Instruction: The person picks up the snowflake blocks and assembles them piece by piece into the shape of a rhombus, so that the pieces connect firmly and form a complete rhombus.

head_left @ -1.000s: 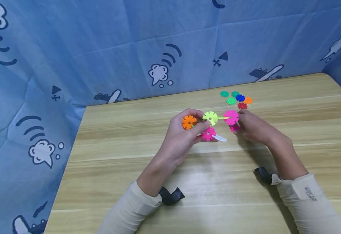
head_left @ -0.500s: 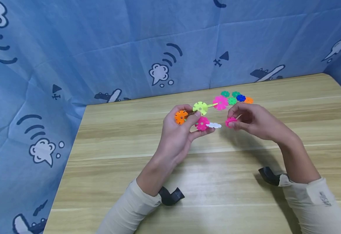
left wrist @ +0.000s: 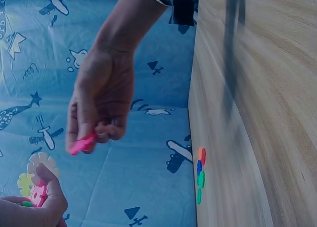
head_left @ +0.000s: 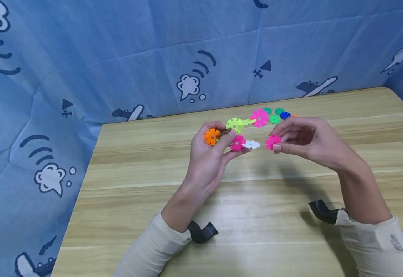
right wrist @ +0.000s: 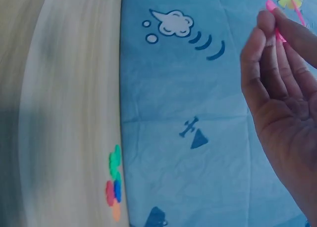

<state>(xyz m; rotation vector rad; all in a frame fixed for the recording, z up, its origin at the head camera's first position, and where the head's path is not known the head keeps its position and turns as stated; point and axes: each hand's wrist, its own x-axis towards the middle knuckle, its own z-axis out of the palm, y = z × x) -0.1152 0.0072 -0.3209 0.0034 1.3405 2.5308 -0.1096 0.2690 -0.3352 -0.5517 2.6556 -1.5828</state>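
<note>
Tabletop (head_left: 129, 173), wood-grained, printed blue cloth (head_left: 135, 57) behind

Linked discs (head_left: 237, 126): look like thin moulded plastic, smooth-faced, low in sheen.
White disc (head_left: 251, 144): looks plastic too, with a milky, smooth finish.
Separate pink disc (head_left: 272, 142): looks like stiff plastic, evenly coloured, smooth, mostly matt.
3 green discs (head_left: 275, 119): plastic-looking, smooth.
Blue disc (head_left: 285, 115): plastic-looking, without clear shine.
Tabletop (head_left: 174, 192): shows streaky pale wood grain, smooth, satin, with soft reflected light towards the front.
Backdrop (head_left: 135, 57): looks like printed cloth, matt, creased along folds, loosely rippled at left.
2 sleeves (head_left: 153, 242): look like cloth, matt, lightly wrinkled.
2 black wrist pieces (head_left: 203, 233): look like rigid plastic, smooth, faintly glossy.
</note>
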